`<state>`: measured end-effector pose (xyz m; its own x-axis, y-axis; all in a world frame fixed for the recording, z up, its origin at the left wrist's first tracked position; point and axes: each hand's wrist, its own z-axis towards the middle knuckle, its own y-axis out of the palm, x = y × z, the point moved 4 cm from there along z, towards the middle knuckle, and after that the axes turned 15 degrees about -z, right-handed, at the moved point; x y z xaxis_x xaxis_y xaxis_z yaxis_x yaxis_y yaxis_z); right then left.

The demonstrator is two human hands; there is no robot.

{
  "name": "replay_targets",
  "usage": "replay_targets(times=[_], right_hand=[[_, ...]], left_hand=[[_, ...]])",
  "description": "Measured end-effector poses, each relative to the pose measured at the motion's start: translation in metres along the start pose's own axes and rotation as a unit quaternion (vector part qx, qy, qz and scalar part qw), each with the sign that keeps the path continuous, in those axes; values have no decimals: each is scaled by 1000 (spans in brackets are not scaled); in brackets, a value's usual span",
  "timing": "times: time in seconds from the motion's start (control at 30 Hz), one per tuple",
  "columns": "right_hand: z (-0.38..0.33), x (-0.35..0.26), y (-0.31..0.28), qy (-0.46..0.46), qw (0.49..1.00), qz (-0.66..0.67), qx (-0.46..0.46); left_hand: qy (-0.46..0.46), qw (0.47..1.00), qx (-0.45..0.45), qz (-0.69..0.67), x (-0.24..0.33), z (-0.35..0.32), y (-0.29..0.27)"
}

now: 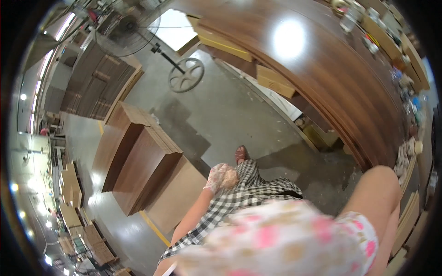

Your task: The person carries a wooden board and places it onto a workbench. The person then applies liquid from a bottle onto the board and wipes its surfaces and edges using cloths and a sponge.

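While gloved, left hand (221,177) hangs beside skirt (248,193)

The left hand (221,177) hung over the floor (230,110) just right of the stacked panels (147,161), the right arm (373,193) rose near the long surface (322,60) at the right, and a standing fan (133,32) stood behind the panels, far ahead.
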<state>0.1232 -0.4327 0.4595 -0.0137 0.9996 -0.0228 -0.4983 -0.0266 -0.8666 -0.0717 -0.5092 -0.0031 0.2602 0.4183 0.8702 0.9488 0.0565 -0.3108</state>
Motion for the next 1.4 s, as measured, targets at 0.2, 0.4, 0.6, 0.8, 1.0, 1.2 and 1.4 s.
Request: replay_targets(times=[0.2,0.4,0.6,0.8,1.0,1.2,1.4], right_hand=[[14,90,76,286,949,127,29],[-88,147,305,506,833,224,10],[-115,191,315,490,834,250,-46],[-245,264,408,743,669,27,-3],[-290,308,461,825,530,-77,-182],[-276,336,479,828,516,-50,-211],[-276,341,487,828,510,-42,-227]], left_hand=[[62,993,77,-61,29,62,-64],[70,970,-90,-214,122,153,-35],[167,925,-206,-273,174,158,-22],[307,941,-84,117,96,179,-68],[115,978,-136,109,92,183,-94],[1,977,-172,123,107,169,-86],[-157,972,-169,37,102,203,-75]])
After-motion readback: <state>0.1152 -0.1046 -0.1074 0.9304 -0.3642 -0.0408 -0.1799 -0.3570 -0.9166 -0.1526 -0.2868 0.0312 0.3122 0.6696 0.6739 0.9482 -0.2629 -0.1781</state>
